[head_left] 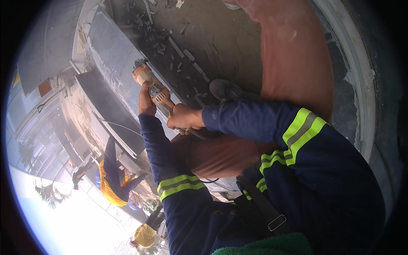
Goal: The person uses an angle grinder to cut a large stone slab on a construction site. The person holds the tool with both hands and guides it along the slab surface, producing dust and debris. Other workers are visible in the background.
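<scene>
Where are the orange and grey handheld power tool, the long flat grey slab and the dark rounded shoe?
Orange and grey handheld power tool (160,94): head view, on its vented body.
Long flat grey slab (112,46): head view, on its top face.
Dark rounded shoe (225,89): head view, on its upper.

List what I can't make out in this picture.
Head view: rear grip of the orange power tool, mostly covered by the right hand.
Head view: the tool's underside, turned from the camera.
Head view: some fingers of the left hand, behind the tool.
Head view: what the yellow-topped co-worker handles, too small.
Head view: green fabric, cut off by the lower edge.
</scene>
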### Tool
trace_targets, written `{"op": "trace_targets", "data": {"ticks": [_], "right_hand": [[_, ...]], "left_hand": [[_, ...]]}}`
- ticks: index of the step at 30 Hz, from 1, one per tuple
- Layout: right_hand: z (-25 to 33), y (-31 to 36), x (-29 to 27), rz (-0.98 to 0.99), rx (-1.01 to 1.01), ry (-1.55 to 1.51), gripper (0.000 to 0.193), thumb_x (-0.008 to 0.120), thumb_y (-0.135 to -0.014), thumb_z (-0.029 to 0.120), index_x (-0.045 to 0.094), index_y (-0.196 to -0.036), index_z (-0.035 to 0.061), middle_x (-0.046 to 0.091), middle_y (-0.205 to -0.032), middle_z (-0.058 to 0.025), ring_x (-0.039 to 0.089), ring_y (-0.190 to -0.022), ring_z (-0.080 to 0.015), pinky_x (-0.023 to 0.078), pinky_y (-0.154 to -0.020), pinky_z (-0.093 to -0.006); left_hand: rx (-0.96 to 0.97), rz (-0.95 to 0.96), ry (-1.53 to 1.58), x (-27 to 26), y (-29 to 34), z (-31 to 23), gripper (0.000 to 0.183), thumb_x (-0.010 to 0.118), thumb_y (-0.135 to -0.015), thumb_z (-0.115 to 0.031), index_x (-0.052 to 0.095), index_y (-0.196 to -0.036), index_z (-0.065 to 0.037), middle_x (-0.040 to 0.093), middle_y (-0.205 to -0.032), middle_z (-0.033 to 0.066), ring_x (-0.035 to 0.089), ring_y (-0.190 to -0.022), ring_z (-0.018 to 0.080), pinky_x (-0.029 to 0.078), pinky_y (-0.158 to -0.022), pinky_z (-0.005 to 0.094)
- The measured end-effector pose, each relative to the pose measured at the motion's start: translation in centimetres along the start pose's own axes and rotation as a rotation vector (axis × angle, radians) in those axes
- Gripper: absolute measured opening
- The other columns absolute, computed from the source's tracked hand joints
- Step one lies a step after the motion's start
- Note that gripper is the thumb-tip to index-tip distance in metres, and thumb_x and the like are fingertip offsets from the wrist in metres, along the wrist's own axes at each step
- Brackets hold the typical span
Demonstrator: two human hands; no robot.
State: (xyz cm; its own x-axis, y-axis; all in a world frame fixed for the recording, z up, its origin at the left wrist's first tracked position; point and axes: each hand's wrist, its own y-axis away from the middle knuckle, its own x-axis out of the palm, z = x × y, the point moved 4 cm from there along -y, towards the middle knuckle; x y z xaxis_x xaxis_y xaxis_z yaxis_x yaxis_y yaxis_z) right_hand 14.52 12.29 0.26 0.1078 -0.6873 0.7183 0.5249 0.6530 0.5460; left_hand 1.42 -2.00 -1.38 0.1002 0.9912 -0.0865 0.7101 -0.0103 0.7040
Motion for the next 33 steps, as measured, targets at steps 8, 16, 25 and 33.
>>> {"op": "trace_targets", "data": {"ticks": [8, 16, 25, 33], "right_hand": [[0.3, 0.7, 0.2, 0.007, 0.006, -0.001, 0.015, 0.067, -0.076, 0.001, 0.058, -0.085, -0.0069, 0.057, -0.069, -0.012, 0.06, -0.048, -0.0223, 0.045, -0.04, -0.0368], [0.0, 0.6, 0.2, 0.021, 0.009, 0.037, 0.021, 0.069, -0.082, 0.007, 0.061, -0.092, -0.009, 0.061, -0.072, -0.0148, 0.061, -0.053, -0.0222, 0.046, -0.043, -0.0371], [0.2, 0.8, 0.1, 0.029, 0.019, 0.037, 0.018, 0.069, -0.08, 0.006, 0.062, -0.09, -0.008, 0.061, -0.072, -0.0136, 0.062, -0.053, -0.0223, 0.047, -0.044, -0.0372], [0.3, 0.6, 0.2, 0.036, 0.017, 0.054, 0.023, 0.069, -0.081, 0.008, 0.063, -0.094, -0.0098, 0.063, -0.074, -0.015, 0.062, -0.054, -0.022, 0.048, -0.045, -0.0371]], "left_hand": [[0.006, -0.003, 0.019, -0.8, -0.3, 0.4, 0.046, 0.064, -0.097, -0.041, 0.057, -0.12, -0.001, 0.068, -0.092, 0.0127, 0.072, -0.077, 0.0269, 0.062, -0.071, 0.0408], [0.002, 0.003, 0.0, -0.2, 0.1, 0.1, 0.045, 0.064, -0.097, -0.04, 0.057, -0.119, -0.001, 0.068, -0.091, 0.0129, 0.071, -0.076, 0.0268, 0.062, -0.071, 0.0413], [-0.016, -0.018, 0.028, 0.1, 0.3, -0.2, 0.046, 0.065, -0.096, -0.037, 0.056, -0.123, -0.001, 0.068, -0.096, 0.0134, 0.071, -0.08, 0.0271, 0.062, -0.074, 0.0422], [-0.03, 0.005, 0.018, -0.8, 0.0, 0.0, 0.047, 0.067, -0.098, -0.036, 0.057, -0.127, -0.001, 0.069, -0.102, 0.0115, 0.071, -0.087, 0.0244, 0.061, -0.08, 0.0405]]}}
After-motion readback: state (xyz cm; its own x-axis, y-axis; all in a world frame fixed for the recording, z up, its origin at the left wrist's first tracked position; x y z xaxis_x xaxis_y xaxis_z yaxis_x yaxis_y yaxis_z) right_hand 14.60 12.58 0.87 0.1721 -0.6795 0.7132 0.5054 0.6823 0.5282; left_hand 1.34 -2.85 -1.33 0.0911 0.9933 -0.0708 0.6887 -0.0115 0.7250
